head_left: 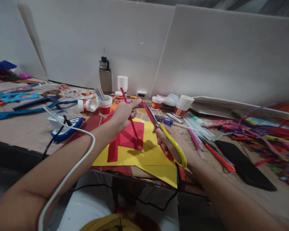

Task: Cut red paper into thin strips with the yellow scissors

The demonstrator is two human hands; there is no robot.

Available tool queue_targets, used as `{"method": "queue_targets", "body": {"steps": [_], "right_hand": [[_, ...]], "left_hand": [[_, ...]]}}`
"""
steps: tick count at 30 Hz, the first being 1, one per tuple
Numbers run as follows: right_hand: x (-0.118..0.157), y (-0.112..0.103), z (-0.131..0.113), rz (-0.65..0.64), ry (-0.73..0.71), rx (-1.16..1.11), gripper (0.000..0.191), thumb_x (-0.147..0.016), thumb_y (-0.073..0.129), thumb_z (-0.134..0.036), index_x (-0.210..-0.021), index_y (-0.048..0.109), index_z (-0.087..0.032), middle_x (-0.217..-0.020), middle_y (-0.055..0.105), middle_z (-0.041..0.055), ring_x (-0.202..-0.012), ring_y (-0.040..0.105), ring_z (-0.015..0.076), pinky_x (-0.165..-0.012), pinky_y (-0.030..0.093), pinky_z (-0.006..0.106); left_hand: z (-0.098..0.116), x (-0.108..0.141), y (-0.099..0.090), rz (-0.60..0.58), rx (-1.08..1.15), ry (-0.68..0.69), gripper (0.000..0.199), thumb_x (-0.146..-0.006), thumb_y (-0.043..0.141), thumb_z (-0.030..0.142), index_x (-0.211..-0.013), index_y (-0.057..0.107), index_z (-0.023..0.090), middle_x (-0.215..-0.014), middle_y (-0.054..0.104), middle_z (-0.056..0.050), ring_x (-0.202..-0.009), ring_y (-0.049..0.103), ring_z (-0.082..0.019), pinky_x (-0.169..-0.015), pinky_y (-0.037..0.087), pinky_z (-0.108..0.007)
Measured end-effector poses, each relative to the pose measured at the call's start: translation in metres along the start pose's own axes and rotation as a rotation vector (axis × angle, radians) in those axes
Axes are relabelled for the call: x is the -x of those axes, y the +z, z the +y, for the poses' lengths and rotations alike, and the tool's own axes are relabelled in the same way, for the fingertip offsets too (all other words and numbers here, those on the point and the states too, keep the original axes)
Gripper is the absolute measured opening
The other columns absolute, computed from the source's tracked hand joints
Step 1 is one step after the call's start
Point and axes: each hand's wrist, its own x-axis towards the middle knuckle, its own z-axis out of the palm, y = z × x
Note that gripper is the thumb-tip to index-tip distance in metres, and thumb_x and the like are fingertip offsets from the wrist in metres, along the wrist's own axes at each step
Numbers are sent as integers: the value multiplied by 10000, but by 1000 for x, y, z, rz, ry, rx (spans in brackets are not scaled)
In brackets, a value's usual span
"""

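My left hand [124,114] is closed on a thin red paper strip [135,131], whose ends stick out above and below the fingers. In my right hand [164,138] is a pair of scissors [180,155] with yellow and red handles. Their blades point up and to the left, reaching my left fingertips, with some red along them; whether they cut into paper cannot be made out. Under both hands, a red sheet [128,142] and a wider red strip [112,152] lie on yellow paper [144,158].
A white cable [94,144] loops across my left forearm. A blue power strip [65,131] sits left, paper cups [104,106] and a bottle [105,77] behind. To the right are a utility knife [220,157], a black flat object [245,165] and colourful pipe cleaners [262,138].
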Motion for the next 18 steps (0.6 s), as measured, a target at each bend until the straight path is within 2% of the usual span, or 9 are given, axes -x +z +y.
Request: {"method": "queue_targets", "body": {"steps": [7,18], "right_hand": [[4,2,-6,2,33,-87,439,-808,454,-656,-829,440,-218,-546,404,-78,-338,348,37,-280,294,141],[1,2,0,19,10,-91,455,-800,466,-666,-848,459,-213,-568,446,-68,-355,367,44,-291,312,152]], "left_hand": [[-2,0,1,-22,-8,2,155,-749,655,221,-668,558,130,-597,604,2,-324,268,12,-336,138,-177],[-3,1,0,-39,7,15,185,-724,684,229,-664,544,124,-577,576,12,-320,275,16,-330,134,-167]]}}
